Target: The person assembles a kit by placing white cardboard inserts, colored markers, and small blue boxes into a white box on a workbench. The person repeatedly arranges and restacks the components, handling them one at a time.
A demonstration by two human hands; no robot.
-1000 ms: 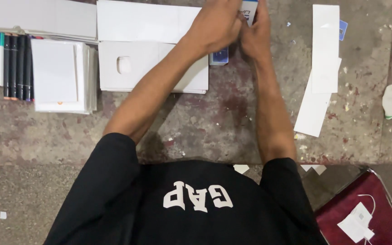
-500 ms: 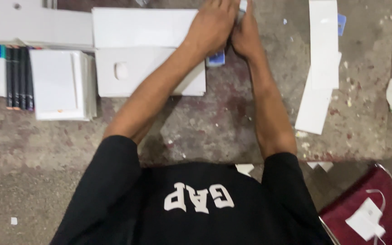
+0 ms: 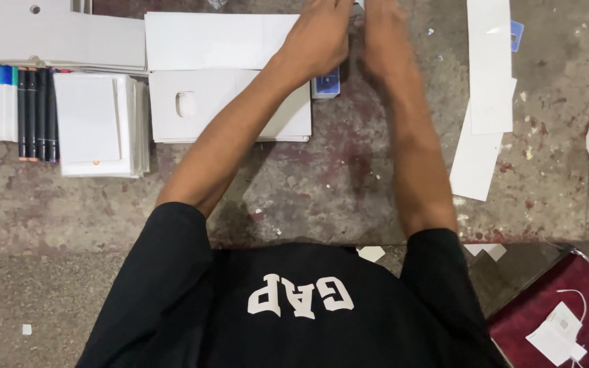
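Small blue box (image 3: 326, 84) lies under the hands (image 3: 349, 41) (both outstretched).

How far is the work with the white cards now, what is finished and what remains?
Looks done: a stack of white cards beside the row of coloured markers. In hand: the left hand and right hand meet at the top edge over a small blue item; what they hold is hidden. Left: flat white cardboard sheets and white paper strips.
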